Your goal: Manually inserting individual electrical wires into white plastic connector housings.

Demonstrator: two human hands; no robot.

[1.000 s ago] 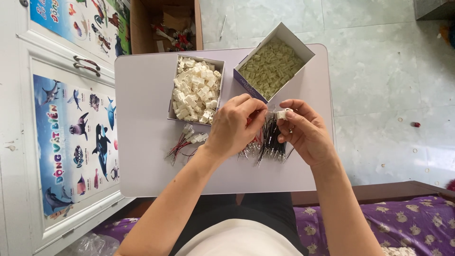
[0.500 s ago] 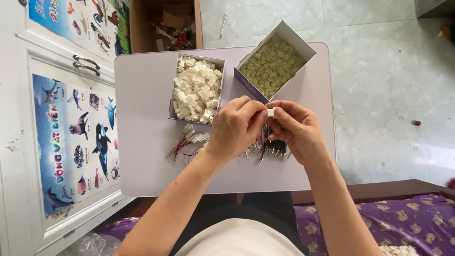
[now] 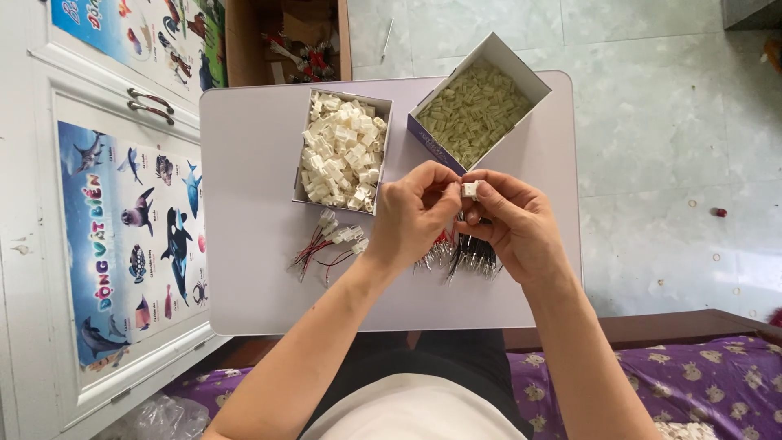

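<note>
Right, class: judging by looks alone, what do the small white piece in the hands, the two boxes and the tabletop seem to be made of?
Small white piece, pinched between left hand and right hand: probably moulded plastic, being opaque, blocky and matt.
Two boxes: likely thin cardboard, with folded walls and open flaps.
Tabletop: a smooth pale surface with rounded corners, perhaps plastic or laminate; unclear.

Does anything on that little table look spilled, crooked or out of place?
Nothing looks spilled or damaged. The box of greenish pieces sits turned at an angle and overhangs the table at its far edge, while the box of white connectors lies roughly square. Finished wired connectors lie loose beside the left hand.
</note>
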